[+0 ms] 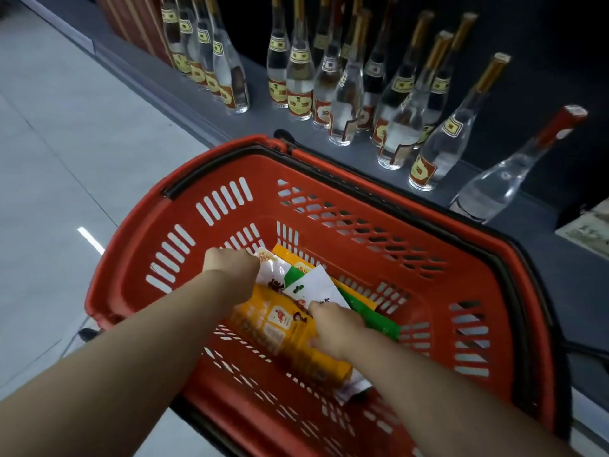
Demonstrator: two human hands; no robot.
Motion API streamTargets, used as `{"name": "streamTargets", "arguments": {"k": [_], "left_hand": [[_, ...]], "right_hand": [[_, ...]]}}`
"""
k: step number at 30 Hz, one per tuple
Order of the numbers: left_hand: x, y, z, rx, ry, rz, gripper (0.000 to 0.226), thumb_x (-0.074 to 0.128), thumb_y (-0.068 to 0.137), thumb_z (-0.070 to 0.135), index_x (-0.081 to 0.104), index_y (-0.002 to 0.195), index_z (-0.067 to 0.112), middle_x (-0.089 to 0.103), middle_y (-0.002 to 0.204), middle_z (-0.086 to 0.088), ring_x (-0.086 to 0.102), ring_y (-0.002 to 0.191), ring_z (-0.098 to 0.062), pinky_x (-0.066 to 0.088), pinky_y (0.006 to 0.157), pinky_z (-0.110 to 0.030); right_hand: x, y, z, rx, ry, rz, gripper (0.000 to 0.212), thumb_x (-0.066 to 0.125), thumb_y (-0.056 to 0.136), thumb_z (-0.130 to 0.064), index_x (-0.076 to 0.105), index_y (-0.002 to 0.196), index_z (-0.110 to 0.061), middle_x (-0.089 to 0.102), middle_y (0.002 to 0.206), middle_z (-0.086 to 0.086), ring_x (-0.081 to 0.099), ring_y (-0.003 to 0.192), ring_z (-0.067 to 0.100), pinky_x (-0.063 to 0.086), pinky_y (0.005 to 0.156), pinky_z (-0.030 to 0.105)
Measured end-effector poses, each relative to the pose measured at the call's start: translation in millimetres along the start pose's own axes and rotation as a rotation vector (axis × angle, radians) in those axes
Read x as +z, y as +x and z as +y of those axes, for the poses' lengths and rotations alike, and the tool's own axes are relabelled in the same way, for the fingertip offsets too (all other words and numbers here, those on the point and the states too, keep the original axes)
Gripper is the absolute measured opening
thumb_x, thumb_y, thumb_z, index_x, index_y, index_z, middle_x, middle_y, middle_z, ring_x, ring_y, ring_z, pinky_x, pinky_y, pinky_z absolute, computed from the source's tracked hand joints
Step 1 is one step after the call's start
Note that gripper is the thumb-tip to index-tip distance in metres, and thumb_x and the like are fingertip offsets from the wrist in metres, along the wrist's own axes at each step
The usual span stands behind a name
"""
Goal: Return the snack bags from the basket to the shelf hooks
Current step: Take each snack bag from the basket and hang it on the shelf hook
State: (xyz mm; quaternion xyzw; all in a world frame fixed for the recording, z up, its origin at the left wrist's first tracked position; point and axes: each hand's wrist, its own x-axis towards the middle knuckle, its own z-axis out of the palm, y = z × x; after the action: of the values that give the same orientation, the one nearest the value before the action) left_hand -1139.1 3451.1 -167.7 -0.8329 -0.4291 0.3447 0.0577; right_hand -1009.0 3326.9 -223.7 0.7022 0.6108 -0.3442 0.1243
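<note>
Inside the red basket [329, 199], the orange snack bag [283, 328] lies slantwise; the right hand [333, 328] curls onto its near end, while the left hand [230, 265] pinches a white bag [273, 275] at its far end.

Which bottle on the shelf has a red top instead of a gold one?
The clear bottle farthest right, nearest the basket's right corner. Its neck ends in a red cap, while every other bottle in the row wears a gold-wrapped neck.
</note>
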Motion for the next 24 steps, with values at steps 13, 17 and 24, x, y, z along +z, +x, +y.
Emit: {"name": "streamTargets", "arguments": {"k": [13, 17, 24], "left_hand": [[-48, -6, 31, -0.477, -1.285, 0.041, 0.118, 0.078, 0.076, 0.04, -0.011, 0.152, 0.028, -0.022, 0.159, -0.012, 0.021, 0.144, -0.04, 0.035, 0.11, -0.048], [-56, -5, 39, -0.793, -1.739, 0.011, 0.118, 0.082, 0.074, 0.015, -0.006, 0.153, 0.023, -0.003, 0.159, -0.022, 0.023, 0.141, -0.046, 0.034, 0.107, -0.059], [-33, -8, 10, -0.442, -1.894, -0.096, 0.013, 0.058, 0.091, -0.004, 0.062, 0.1, 0.005, 0.065, 0.091, -0.014, 0.065, 0.085, -0.034, 0.056, 0.072, -0.042]], "right_hand": [[-12, -33, -33, -0.026, 0.123, 0.363, 0.055, 0.053, 0.084, 0.005, 0.039, 0.134, -0.012, 0.04, 0.134, 0.01, 0.059, 0.105, 0.036, 0.045, 0.072, 0.039], [-18, -42, -39, 0.007, 0.116, 0.401, 0.046, 0.047, 0.088, 0.001, 0.038, 0.132, -0.01, 0.037, 0.135, 0.01, 0.058, 0.106, 0.038, 0.033, 0.067, 0.036], [-27, -45, -34, -0.091, 0.752, 0.226, 0.018, 0.041, 0.098, -0.045, 0.05, 0.097, -0.029, 0.054, 0.084, -0.011, 0.053, 0.077, 0.009, 0.042, 0.07, 0.029]]}}
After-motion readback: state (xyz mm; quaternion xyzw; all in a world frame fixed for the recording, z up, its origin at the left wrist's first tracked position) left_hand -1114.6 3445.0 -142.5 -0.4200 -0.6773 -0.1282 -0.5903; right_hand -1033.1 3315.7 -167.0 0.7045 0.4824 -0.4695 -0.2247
